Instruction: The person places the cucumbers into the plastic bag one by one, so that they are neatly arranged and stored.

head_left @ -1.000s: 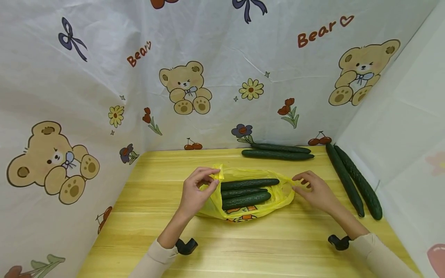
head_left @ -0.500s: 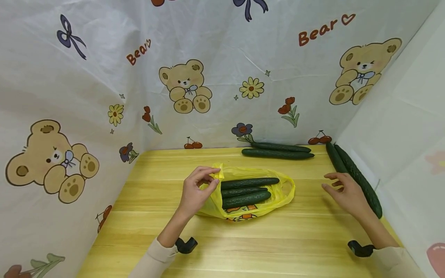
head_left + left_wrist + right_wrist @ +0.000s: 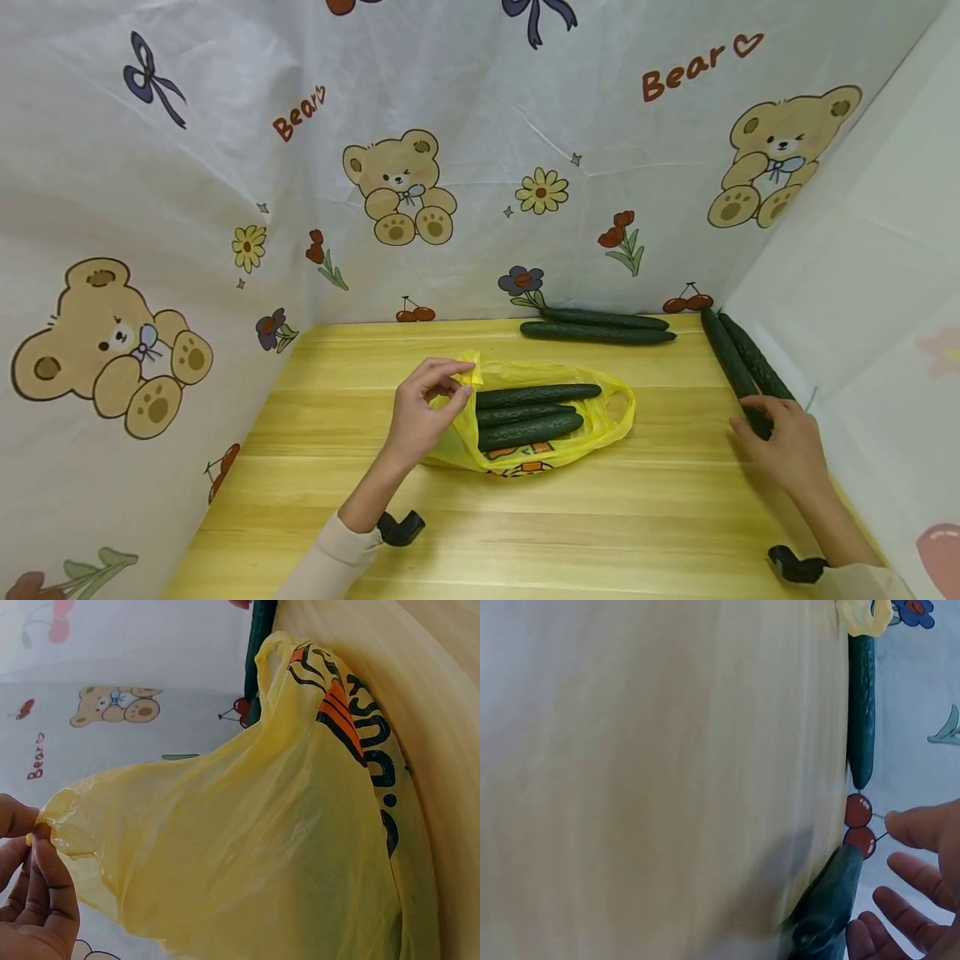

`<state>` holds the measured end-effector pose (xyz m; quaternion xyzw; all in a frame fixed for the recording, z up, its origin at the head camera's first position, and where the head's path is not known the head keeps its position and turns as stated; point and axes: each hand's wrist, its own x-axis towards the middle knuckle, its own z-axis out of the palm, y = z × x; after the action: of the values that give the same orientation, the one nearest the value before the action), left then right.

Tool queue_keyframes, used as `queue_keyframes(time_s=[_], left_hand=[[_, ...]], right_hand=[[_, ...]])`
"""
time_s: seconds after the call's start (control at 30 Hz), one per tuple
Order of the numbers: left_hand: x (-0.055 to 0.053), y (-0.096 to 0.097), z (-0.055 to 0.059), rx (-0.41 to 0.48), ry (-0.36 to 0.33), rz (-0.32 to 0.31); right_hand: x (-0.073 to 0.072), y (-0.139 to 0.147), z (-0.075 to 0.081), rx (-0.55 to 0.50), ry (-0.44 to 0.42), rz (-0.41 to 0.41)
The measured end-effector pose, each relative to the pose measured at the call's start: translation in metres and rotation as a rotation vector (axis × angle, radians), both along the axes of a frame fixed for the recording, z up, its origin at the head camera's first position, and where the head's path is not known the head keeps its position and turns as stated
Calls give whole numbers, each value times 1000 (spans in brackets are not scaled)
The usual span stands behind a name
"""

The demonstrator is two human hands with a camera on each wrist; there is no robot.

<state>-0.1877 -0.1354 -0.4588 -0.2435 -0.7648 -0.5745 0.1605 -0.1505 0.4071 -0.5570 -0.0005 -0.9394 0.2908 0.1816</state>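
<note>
My left hand [image 3: 422, 412] pinches the rim of a yellow plastic bag [image 3: 459, 442] between thumb and fingers, lifting that side. In the left wrist view the bag [image 3: 217, 847] hangs stretched from the fingertips. Inside its mouth lie several dark green cucumbers [image 3: 532, 432], their left ends hidden by the bag. On the right, my right hand [image 3: 793, 450] is over the near end of a cucumber [image 3: 726, 354], one of a pair. The right wrist view has the fingers [image 3: 911, 877] spread beside that cucumber [image 3: 832, 900], not closed round it.
Two more cucumbers [image 3: 598, 333] lie along the back edge of the wooden table [image 3: 570, 542]. The pair's other cucumber [image 3: 756, 358] lies against the white right wall [image 3: 862, 333]. Bear-patterned cloth [image 3: 465, 275] closes off the back and left.
My right hand has let go of the bag's right rim and moved right, then down to the near end of the cucumber. The left hand keeps its pinch in place.
</note>
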Motion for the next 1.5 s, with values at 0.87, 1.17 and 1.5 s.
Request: queue_keyframes(time_s=[0.87,1.17,1.5], left_hand=[[4,1,-1,-11,-27,23],[3,2,-1,-4,-25,14],[1,4,-2,2,-10,2]], right_hand=[[3,21,-6,205,-225,-87],[6,19,-5,186,-227,-91],[6,16,-3,149,-227,-100]])
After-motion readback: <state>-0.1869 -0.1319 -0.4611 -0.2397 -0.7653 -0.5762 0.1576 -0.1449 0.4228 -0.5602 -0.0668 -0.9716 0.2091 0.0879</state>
